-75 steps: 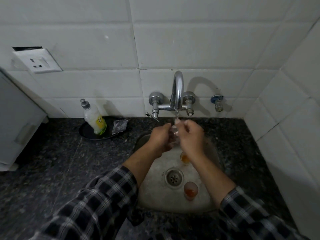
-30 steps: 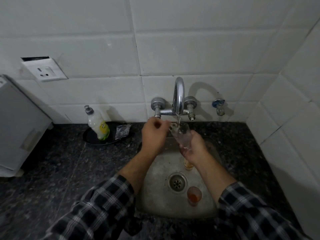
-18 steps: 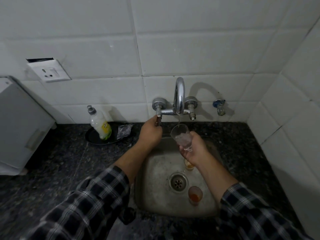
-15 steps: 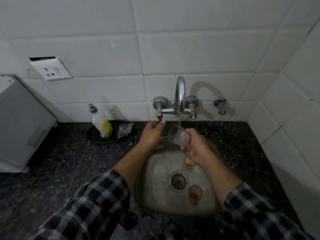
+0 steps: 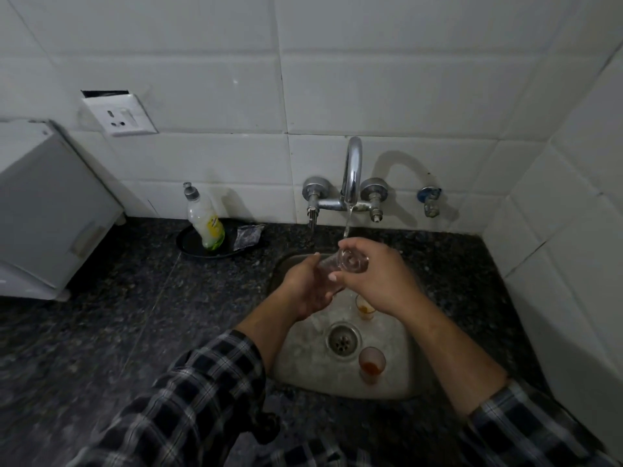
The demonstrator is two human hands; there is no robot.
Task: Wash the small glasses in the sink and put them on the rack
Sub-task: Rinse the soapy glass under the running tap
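Observation:
Both hands hold a small clear glass (image 5: 344, 264) over the steel sink (image 5: 303, 372), under a thin stream from the tap (image 5: 351, 176). My right hand (image 5: 377, 281) grips its upper part and my left hand (image 5: 306, 288) cups its lower end. The glass lies tilted between them, its round end facing up toward the stream. Two more small glasses stand in the basin: one with orange residue (image 5: 371, 364) right of the drain, another (image 5: 364, 306) partly hidden under my right wrist. No rack is in view.
A dish soap bottle (image 5: 205, 220) stands on a black dish (image 5: 188, 246) with a crumpled packet (image 5: 248, 234) at the back of the dark granite counter (image 5: 135, 315). A white appliance (image 5: 47, 210) sits at the left. White tiled walls close the back and right.
My left hand has left the tap's left handle and come back down onto the glass. The glass has dropped lower and tipped onto its side between both hands. Water still runs.

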